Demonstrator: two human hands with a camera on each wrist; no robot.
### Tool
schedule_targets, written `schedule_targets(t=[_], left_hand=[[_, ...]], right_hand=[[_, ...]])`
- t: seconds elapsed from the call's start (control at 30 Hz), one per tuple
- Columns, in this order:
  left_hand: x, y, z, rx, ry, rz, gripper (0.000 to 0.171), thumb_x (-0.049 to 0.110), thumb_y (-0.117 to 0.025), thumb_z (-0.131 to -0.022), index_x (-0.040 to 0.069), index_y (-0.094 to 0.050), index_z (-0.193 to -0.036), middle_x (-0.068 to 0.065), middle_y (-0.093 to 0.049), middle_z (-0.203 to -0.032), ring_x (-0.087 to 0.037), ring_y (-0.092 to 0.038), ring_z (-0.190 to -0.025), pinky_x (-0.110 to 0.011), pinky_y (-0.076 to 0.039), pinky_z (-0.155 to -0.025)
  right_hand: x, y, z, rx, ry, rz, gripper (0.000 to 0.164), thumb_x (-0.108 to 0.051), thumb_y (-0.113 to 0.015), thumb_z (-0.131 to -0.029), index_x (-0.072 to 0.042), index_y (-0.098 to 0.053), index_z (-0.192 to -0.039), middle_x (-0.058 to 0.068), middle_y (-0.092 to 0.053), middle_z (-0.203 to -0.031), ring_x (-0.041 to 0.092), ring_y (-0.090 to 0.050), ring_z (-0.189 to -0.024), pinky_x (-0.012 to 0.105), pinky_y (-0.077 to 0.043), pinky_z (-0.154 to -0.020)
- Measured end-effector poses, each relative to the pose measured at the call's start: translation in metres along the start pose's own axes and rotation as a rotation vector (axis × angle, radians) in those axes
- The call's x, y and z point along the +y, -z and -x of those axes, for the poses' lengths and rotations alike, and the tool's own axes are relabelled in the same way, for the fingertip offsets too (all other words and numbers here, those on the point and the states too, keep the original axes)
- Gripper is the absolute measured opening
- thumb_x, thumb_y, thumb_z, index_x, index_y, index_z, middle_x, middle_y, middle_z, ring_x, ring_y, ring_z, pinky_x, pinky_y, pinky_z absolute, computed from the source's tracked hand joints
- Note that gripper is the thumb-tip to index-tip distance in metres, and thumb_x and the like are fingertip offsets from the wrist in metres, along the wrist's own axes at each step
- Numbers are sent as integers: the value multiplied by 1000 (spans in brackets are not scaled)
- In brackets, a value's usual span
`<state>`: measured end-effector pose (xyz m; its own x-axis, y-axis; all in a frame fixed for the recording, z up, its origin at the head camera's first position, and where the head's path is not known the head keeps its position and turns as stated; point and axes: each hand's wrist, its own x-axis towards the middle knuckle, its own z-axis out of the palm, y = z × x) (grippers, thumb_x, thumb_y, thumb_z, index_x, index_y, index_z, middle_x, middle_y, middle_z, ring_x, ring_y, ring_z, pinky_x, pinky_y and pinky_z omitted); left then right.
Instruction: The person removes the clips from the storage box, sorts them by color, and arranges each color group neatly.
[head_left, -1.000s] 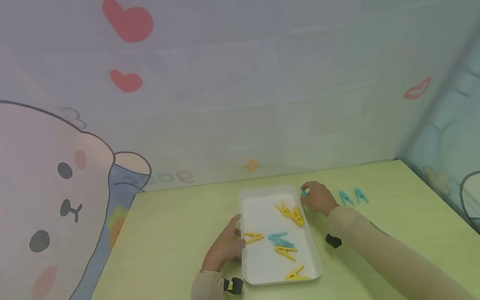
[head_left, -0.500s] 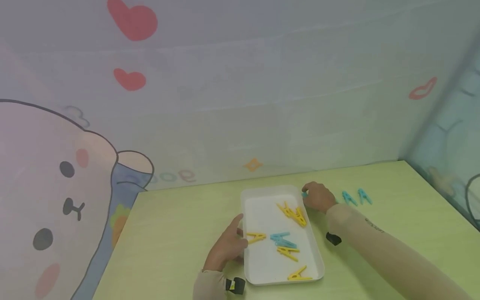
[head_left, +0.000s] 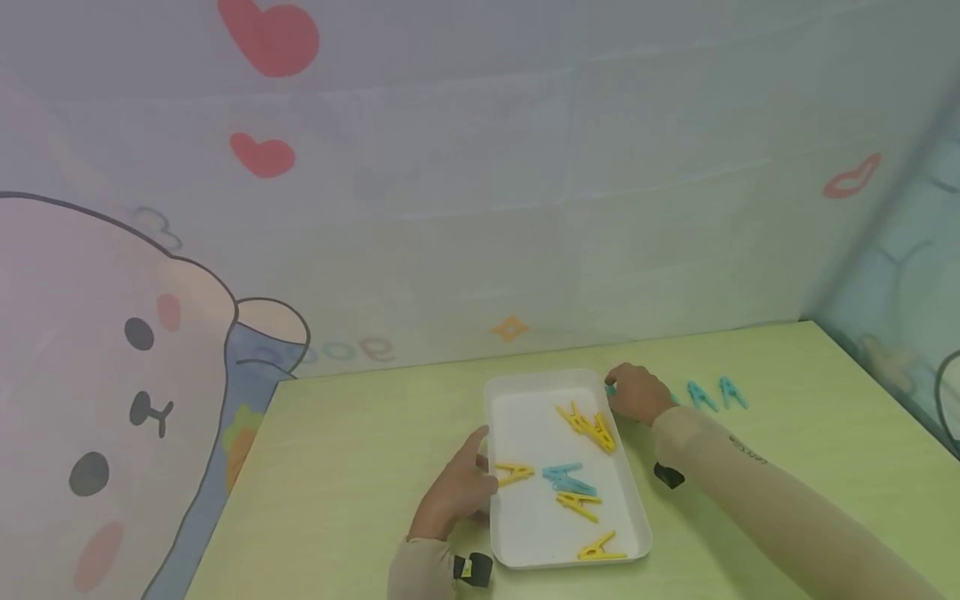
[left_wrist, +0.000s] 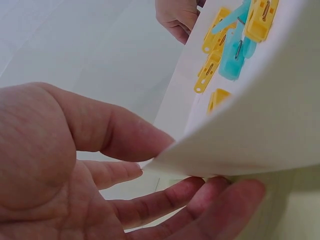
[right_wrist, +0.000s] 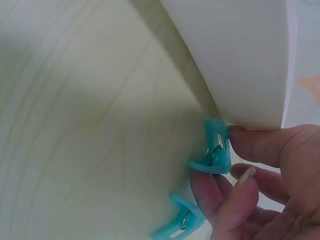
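A white rectangular tray (head_left: pixel 525 533) lies on the table, holding several yellow clothespins (head_left: pixel 597 547) and some light blue ones (head_left: pixel 567 478). At its left side my left hand (head_left: pixel 455 486) grips the edge; in the left wrist view the thumb is on the rim and the fingers lie along the outer wall and below. By the far right corner my right hand (head_left: pixel 637 395) pinches a blue clothespin (right_wrist: pixel 217 145) between thumb and fingers, beside the tray's outer wall. Another blue clothespin (right_wrist: pixel 181 219) lies just under those fingers.
Two blue clothespins (head_left: pixel 702 396) (head_left: pixel 732 392) stand apart on the table to the right of my right hand. Behind the pale green table (head_left: pixel 360 467) rises a printed cloth backdrop (head_left: pixel 450 250). The table's right edge meets another cloth.
The view has shifted slightly. Part of another blue clothespin now shows beside my right wrist, and the one in my right hand is more hidden. My left hand stays on the tray.
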<state>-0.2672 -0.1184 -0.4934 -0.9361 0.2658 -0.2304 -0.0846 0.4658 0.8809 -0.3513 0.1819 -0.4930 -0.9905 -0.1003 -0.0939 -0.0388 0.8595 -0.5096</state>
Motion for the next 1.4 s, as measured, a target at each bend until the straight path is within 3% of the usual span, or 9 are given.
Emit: schedule_targets(t=[0.3, 0.63, 0.9, 1.13, 1.4], left_hand=[[2, 1, 1, 7, -5, -20, 89, -9, -54, -75, 6, -23, -157, -28, -51, -125, -32, -62, -86, -43, -59, -62], [3, 1, 2, 8, -4, -18, 88, -8, -53, -75, 6, -23, -157, -27, -52, -124, -32, -61, -87, -43, -58, -62], [1, 1, 1, 1, 7, -8, 86, -6, -53, -78, 8, -22, -157, -28, -50, -128, -32, -60, -87, -41, -58, -58], [1, 2, 1, 7, 0, -44, 85, -5, -54, -78, 6, -23, -157, -27, -52, -126, -32, -60, -90, -42, -57, -64], [-1, 1, -2, 3, -8, -56, 85, -5, -54, -79, 6, -23, -157, -25, -53, -124, -32, -59, -92, -42, -56, -65]], right_hand=[[-4, 3, 4, 12, 9, 12, 36, -2, -55, -90, 14, -61, -121, 31, -61, -119, 25, -60, -67, 34, -49, -53], [-8, 9, 10, 110, 4, 15, 32, -5, -59, -89, 10, -63, -118, 26, -63, -109, 35, -64, -87, 47, -56, -68], [-23, 4, 26, 241, 116, 55, 26, -3, -61, -90, 8, -66, -113, 19, -61, -99, 32, -61, -83, 43, -55, -66], [-42, -3, 37, 179, 151, -40, 24, -2, -64, -90, 7, -67, -113, 15, -61, -98, 29, -60, -86, 43, -55, -75], [-57, -12, 50, 89, 242, -57, 19, -1, -70, -85, 5, -70, -103, 7, -63, -88, 20, -56, -78, 36, -52, -70]])
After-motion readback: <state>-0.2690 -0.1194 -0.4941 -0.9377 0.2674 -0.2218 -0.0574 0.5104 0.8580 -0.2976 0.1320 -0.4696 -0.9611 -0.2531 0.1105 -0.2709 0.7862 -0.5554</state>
